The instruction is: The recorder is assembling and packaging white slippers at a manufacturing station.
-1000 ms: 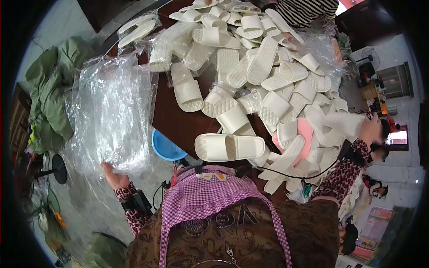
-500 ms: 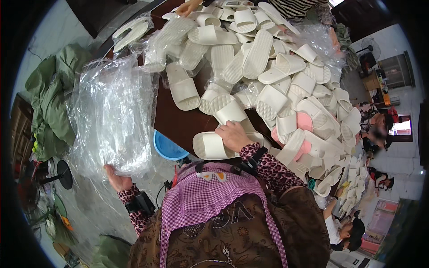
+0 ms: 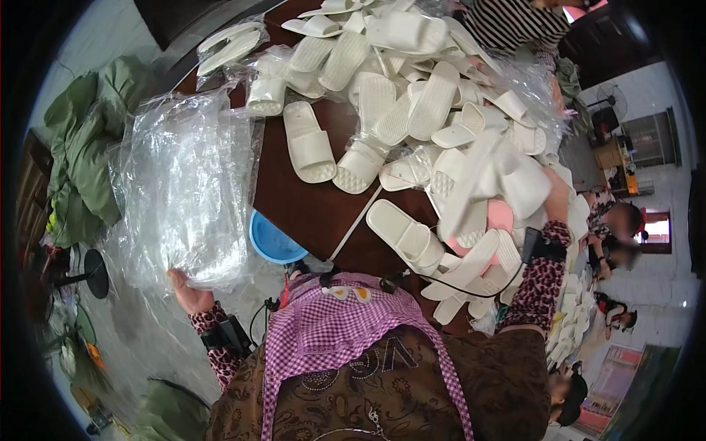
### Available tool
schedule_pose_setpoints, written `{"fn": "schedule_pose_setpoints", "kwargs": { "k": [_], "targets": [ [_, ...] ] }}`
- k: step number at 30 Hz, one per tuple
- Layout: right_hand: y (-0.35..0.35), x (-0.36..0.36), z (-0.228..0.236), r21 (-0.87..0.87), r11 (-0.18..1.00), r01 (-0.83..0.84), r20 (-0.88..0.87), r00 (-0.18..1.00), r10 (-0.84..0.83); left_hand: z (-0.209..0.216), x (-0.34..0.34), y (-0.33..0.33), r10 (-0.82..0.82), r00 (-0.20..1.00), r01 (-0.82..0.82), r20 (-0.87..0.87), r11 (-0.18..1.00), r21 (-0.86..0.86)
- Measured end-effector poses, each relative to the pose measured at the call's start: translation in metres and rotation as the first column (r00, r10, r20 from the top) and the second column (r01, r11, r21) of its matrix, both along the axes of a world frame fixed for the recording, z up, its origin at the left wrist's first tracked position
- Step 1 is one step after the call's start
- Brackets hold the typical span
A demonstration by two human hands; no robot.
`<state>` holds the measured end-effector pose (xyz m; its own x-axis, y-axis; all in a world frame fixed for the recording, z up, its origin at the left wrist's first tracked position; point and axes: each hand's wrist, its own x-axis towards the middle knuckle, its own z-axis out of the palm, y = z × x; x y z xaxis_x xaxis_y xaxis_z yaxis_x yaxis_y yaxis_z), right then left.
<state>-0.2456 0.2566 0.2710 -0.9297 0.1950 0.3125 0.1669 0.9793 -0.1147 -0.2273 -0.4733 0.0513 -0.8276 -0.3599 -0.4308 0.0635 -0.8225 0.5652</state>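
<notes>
A stack of clear plastic bags (image 3: 187, 191) hangs over the left edge of the brown table. My left hand (image 3: 193, 294) grips its lower edge, with the fingers partly hidden by the plastic. On the right, my right hand (image 3: 557, 197) is closed on a white slipper (image 3: 526, 182), held above the heap, its fingers mostly behind it. Another pale slipper shape lies against it, blurred, and I cannot tell whether it is held too. Below them is a pink slipper (image 3: 500, 214). A single white slipper (image 3: 310, 143) lies near the table's middle, and another white slipper (image 3: 403, 229) lies closer to me.
White slippers (image 3: 434, 99) are heaped over the table (image 3: 294, 213). A bagged pair (image 3: 229, 48) lies at the far left. Beneath the left edge is a blue basin (image 3: 273, 239). Across the table stands a person in a striped top (image 3: 507, 22). Green sacks (image 3: 88, 154) stand at left.
My right hand has moved from the slippers at the near edge to the right, carrying white slippers and baring the tabletop there. My left hand stays at the bags.
</notes>
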Motion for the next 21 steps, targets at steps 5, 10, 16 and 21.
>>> {"fn": "schedule_pose_setpoints", "kwargs": {
  "k": [5,10,16,21],
  "targets": [
    [0.097,0.02,-0.004,-0.133,0.905,0.405,-0.268,0.864,-0.426,0.009,0.001,0.007,0.017,1.0,-0.017,0.009,1.0,0.005],
    [0.067,-0.018,-0.008,0.063,0.895,0.442,-0.567,0.754,-0.332,0.007,0.006,0.001,-0.02,1.0,0.02,-0.013,1.0,0.004],
    [-0.113,-0.102,-0.122,-0.381,0.895,-0.234,-0.059,0.972,0.228,0.016,-0.003,0.014,0.027,1.0,-0.027,-0.004,0.999,-0.018],
    [-0.213,-0.115,-0.19,0.035,0.969,-0.244,0.206,0.951,0.232,0.018,-0.002,0.016,0.03,1.0,-0.03,0.0,0.999,-0.012]
  ]
}}
